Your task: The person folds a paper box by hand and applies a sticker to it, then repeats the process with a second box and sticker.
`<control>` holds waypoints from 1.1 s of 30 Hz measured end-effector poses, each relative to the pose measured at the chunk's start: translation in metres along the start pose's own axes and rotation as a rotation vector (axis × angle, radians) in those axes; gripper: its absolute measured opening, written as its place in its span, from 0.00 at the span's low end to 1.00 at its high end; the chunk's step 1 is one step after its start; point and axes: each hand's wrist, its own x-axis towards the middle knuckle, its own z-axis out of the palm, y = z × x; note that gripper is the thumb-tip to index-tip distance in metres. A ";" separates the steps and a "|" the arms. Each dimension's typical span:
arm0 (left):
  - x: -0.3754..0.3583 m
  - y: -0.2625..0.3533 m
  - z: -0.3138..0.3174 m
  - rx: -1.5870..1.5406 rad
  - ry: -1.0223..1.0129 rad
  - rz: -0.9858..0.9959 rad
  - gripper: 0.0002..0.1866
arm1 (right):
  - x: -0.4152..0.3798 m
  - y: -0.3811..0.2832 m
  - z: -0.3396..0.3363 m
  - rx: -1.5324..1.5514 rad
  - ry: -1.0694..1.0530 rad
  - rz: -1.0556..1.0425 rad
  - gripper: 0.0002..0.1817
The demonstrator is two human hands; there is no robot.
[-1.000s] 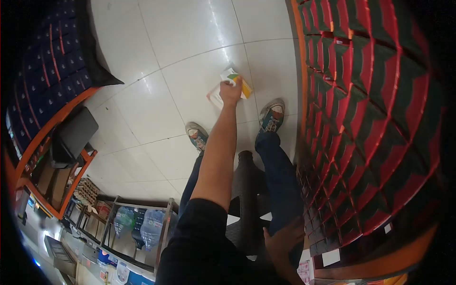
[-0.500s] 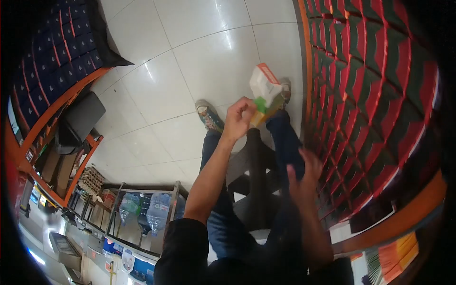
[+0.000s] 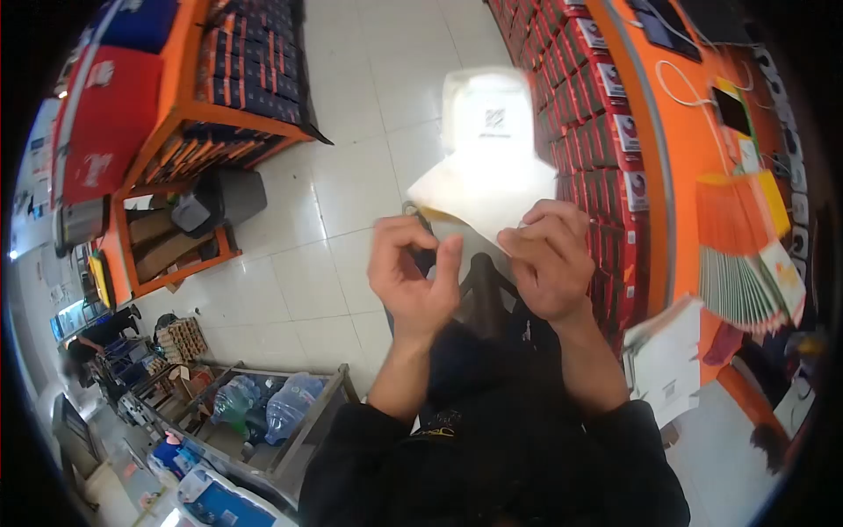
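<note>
A white paper carton (image 3: 487,180) with a QR code on its upper panel is in front of me, washed out by glare. My right hand (image 3: 553,259) pinches its lower right corner between thumb and curled fingers. Just below the carton's lower left edge is my left hand (image 3: 413,272), its fingers curled and thumb standing apart. Nothing shows between that thumb and those fingers. The far side of the carton is hidden.
Stacked red boxes (image 3: 606,158) line the right side beside an orange counter (image 3: 654,97) holding fanned booklets (image 3: 742,263). Dark blue packs (image 3: 255,61) fill an orange shelf at left. Large plastic bottles (image 3: 294,408) lie in a metal rack (image 3: 320,408). A person (image 3: 88,351) is at far left.
The view has tilted up from the floor. The white carton, earlier low by my feet near my left hand, is now raised in front of me. My right hand has come up and gripped its corner.
</note>
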 end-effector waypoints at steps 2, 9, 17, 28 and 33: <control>-0.029 0.058 -0.015 -0.216 -0.092 -0.233 0.12 | -0.004 -0.040 -0.026 -0.033 0.066 -0.138 0.13; -0.109 0.155 -0.055 -0.538 -0.223 -0.300 0.07 | -0.044 -0.130 -0.087 -0.089 0.221 -0.464 0.15; -0.150 0.185 -0.055 -0.596 -0.191 -0.206 0.10 | -0.064 -0.175 -0.115 0.051 0.313 -0.417 0.14; -0.147 0.172 -0.023 -0.707 -0.234 -0.235 0.05 | -0.080 -0.164 -0.124 0.324 0.235 0.008 0.17; -0.141 0.147 -0.019 -0.740 -0.268 -0.278 0.07 | -0.079 -0.146 -0.113 0.297 0.166 0.066 0.16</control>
